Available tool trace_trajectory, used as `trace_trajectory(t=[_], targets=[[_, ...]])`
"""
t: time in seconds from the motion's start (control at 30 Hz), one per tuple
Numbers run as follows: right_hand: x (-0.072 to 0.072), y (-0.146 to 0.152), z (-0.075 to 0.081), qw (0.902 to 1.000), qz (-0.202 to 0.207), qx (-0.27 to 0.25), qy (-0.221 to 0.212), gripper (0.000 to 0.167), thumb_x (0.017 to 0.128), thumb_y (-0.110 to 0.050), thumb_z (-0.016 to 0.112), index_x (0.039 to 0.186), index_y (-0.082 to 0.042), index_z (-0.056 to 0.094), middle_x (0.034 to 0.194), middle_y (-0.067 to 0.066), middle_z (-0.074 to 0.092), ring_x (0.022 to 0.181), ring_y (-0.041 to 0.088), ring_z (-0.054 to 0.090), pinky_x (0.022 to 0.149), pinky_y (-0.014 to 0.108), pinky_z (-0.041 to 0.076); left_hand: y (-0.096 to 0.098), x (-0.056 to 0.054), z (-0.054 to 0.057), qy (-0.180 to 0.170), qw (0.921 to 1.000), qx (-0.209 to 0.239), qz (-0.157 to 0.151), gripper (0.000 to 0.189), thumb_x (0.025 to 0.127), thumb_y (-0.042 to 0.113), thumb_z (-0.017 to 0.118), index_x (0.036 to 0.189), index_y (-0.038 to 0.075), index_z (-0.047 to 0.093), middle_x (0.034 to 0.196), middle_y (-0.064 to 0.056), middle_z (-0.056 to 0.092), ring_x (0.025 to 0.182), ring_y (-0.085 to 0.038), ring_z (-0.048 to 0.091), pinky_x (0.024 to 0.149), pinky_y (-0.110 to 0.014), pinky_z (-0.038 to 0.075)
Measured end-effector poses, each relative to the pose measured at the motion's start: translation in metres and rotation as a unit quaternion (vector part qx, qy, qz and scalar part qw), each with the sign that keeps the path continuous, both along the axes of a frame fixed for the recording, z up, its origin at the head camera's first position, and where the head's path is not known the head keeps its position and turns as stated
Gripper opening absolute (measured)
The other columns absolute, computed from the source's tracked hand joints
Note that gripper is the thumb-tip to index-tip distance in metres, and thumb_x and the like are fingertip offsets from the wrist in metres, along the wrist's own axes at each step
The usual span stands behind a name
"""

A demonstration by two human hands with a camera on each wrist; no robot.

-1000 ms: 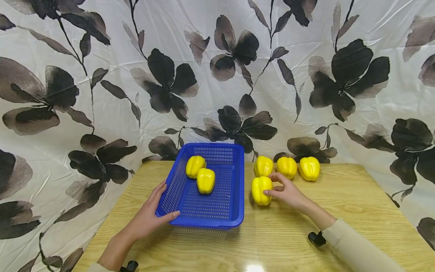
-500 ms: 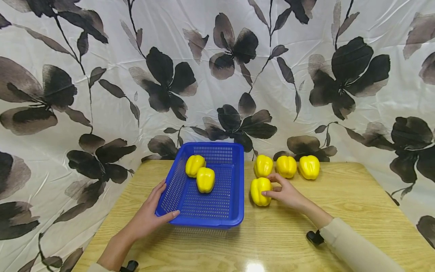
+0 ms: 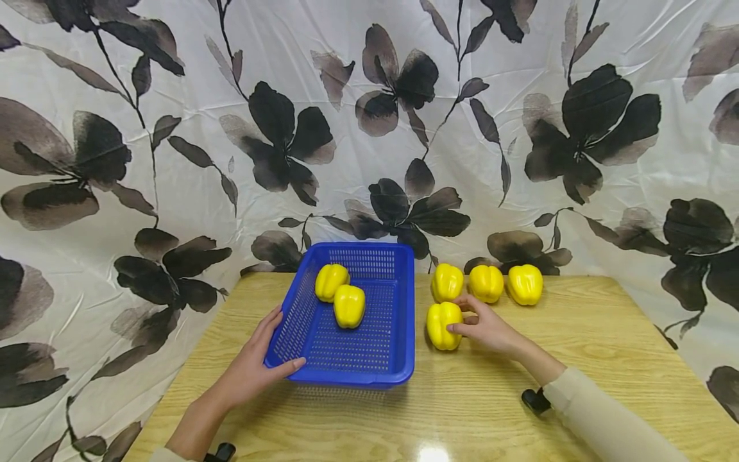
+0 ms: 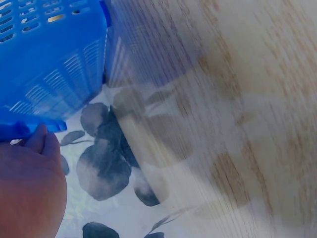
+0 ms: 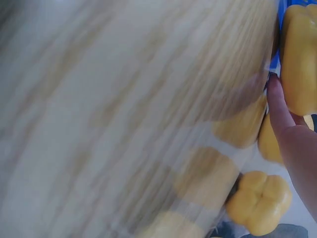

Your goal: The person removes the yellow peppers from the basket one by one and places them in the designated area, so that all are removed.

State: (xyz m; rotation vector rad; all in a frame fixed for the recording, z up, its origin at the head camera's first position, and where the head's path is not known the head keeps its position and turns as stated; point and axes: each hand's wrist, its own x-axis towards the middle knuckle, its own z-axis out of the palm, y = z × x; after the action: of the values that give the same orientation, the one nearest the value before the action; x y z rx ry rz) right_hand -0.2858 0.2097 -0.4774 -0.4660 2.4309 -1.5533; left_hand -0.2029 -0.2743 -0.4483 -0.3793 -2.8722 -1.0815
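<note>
Blue rectangular slotted plastic basket [image 3: 352, 377]: on the pale wood-grain table [image 3: 491, 401], holding two glossy yellow bell peppers. The rear pepper [image 3: 331, 282] is toward the back left; the front pepper [image 3: 349, 307] is close beside it, nearer and further right.
Left hand [image 3: 254, 366]: clamped on the basket's near left part, thumb over the rim, fingers along the outside.
Right hand [image 3: 486, 327]: thumb and fingers pinch the right side of another glossy yellow, lobed pepper [image 3: 441, 327].
Pinched pepper's place: outside the basket, just beside its right wall; whether it touches the table, I cannot tell.
Back row: three matching yellow peppers, left [image 3: 448, 282], middle [image 3: 486, 283] and right [image 3: 525, 284], near the table's far edge.
Last second's change: almost none; both hands keep their holds, and the pinched pepper has barely shifted.
Meaning for the work: seemingly a pause at the grasp; the basket's count stays at two.
</note>
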Motion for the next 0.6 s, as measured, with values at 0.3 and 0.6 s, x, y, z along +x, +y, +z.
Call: trace_trajectory(t=[0.3,0.6], targets=[[-0.0050,0.0038,0.0024,0.9997,0.017,0.013,0.010,0.062,0.094,-0.022,0.074,0.142,0.005,0.044,0.142,0.025,0.051,0.129,0.041,0.054,0.106,0.051,0.047,-0.0006,0.0002,0.0015,-0.001,1.0000,-0.002,0.000,0.103,0.090,0.051,0.074,0.165,0.012,0.016,0.171,-0.010,0.010,0.151,-0.046,0.021,0.111,-0.074,0.027],[-0.0089,0.0060,0.0053,0.9990,0.038,0.025,0.002,0.057,0.096,-0.023,0.071,0.141,0.003,0.047,0.142,0.023,0.053,0.135,0.042,0.048,0.108,0.052,0.045,0.0006,0.0011,0.0011,0.002,1.0000,-0.001,-0.001,0.103,0.089,0.051,0.076,0.164,0.009,0.018,0.171,-0.010,0.011,0.151,-0.046,0.022,0.112,-0.072,0.028]])
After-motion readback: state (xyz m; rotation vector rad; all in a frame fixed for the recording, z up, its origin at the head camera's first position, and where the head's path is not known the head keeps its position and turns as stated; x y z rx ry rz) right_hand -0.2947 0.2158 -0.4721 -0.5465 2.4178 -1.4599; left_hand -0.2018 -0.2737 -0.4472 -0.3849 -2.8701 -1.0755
